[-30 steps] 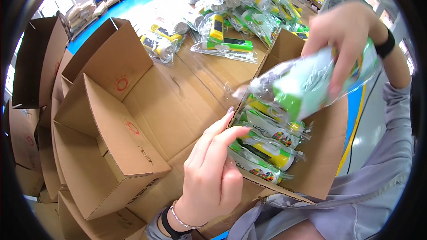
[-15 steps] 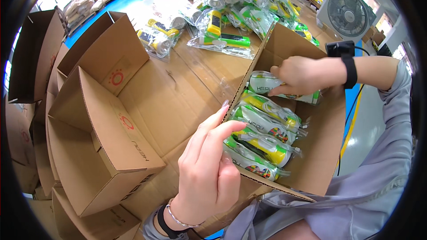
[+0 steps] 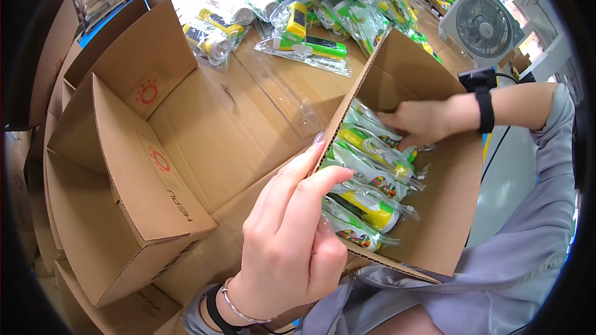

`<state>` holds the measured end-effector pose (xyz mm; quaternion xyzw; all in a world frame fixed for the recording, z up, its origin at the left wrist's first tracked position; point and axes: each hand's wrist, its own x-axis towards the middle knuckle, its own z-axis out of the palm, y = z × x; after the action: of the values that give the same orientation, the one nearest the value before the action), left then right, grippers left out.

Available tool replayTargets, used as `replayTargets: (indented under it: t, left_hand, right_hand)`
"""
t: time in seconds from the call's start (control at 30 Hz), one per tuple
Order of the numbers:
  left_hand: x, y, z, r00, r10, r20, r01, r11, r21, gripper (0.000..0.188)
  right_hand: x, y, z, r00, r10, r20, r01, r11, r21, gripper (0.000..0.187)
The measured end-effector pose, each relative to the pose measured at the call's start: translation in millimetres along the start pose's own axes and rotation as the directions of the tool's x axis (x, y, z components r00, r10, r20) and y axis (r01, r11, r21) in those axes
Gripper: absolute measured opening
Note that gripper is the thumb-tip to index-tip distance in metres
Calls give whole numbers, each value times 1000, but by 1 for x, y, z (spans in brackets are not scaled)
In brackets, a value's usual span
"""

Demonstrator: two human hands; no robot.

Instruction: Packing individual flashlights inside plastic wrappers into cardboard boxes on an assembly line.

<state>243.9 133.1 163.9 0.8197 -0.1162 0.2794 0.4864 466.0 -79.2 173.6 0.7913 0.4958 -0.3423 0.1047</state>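
Observation:
An open cardboard box (image 3: 452, 236) stands tilted in front of me, with a row of clear-bagged flashlights (image 3: 374, 209) in green, yellow and white lying side by side in it. My left hand (image 3: 292, 229) grips the box's left wall, fingers on both sides of the edge. Inside the box, my right hand (image 3: 425, 123) is closed on the bagged flashlight (image 3: 365, 115) at the far end of the row. Its fingertips are partly hidden among the plastic.
Several open cardboard boxes (image 3: 149, 180) stand on the left. Beyond the cardboard-covered table (image 3: 248, 118) centre lies a heap of bagged flashlights (image 3: 335, 0). A grey box fan (image 3: 481, 25) stands at the back right, with a black cable (image 3: 490, 174) running below it.
My right hand has moved down and nearer, lowering the far bagged flashlight into line with the row. My left hand stays on the box edge. The view has shifted slightly.

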Motion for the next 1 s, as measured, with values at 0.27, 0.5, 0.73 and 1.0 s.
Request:
replayTargets:
  t: [0.27,0.5,0.73,1.0]
  left_hand:
    - [-3,3,1,998,-67,6,67,996,-55,39]
    - [-5,0,-2,1000,-31,-4,30,999,-9,40]
    - [-6,-3,2,997,41,-63,-40,999,5,39]
    - [-8,-4,4,997,48,-55,-47,999,14,40]
  right_hand:
    - [5,-34,-56,919,22,393,111,944,-312,53]
    - [31,-47,-195,937,-340,-82,343,849,402,45]
    - [182,80,-206,791,427,-438,-309,897,316,45]
    - [204,56,-160,885,206,-418,-262,962,-79,69]
